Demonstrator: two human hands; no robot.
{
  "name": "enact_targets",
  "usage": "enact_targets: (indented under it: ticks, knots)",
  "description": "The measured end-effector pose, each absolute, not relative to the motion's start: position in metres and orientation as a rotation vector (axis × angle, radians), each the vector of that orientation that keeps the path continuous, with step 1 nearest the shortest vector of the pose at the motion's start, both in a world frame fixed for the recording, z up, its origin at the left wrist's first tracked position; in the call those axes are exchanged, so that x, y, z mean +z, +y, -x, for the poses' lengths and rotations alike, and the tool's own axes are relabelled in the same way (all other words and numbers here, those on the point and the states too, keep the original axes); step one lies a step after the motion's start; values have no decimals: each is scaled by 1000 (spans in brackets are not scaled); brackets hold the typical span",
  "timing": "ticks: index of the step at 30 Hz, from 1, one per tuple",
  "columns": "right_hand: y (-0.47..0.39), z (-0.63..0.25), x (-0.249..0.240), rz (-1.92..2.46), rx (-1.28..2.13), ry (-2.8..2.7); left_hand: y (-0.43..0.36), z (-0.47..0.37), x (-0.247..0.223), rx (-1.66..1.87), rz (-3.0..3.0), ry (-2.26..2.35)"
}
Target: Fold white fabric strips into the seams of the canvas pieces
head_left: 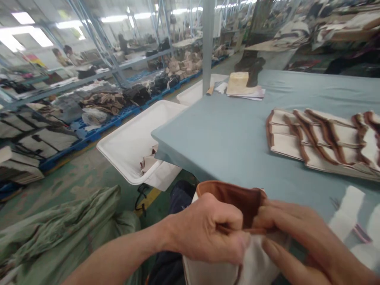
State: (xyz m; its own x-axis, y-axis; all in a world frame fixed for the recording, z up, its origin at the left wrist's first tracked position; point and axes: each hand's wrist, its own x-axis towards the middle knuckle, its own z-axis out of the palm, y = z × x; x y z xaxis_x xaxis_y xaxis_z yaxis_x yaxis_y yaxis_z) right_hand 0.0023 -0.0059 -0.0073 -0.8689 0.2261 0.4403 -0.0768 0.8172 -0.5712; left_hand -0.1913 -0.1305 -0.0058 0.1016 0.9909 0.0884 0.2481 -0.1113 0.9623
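A cream fabric bag [213, 271] with a brown lining and brown rim is held at the table's near edge, its mouth facing up. My left hand [216, 229] is closed in a fist on the near rim, thumb and fingers pinching the brown edge. On the right side of the mouth, my right hand [291, 233] grips the rim, with its fingers over the brown edge and the thumb on the cream outside. The bag's lower part is cut off by the frame.
A blue-grey covered table [208, 138] bears stacked cream-and-brown fabric pieces [320, 138] at right and a yellowish block [237, 84] at the back. White scraps [347, 209] lie nearby. Left of it stand a white bin [127, 138], green cloth [97, 229] and a metal post [207, 47].
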Motion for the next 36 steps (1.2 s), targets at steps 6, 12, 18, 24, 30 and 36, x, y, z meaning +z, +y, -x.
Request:
enact_targets:
  ticks: [6, 12, 18, 24, 30, 36]
  knots:
    - [12, 11, -20, 246, 969, -2569, -148, 215, -7, 990, -1306, 1399]
    - [11, 18, -23, 277, 1101, -2508, -164, 245, -19, 927, -1869, 1657]
    - [-6, 20, 8, 140, 1223, -2448, -156, 268, -23, 817, -1996, 1692]
    - [-13, 23, 12, 128, 1102, -2474, -128, 238, -3, 916, -1877, 1367]
    - [-13, 15, 7, 220, 997, -2547, -116, 215, 3, 916, -1724, 1337]
    - [-7, 13, -1, 272, 931, -2574, -117, 214, 3, 832, -1651, 1366]
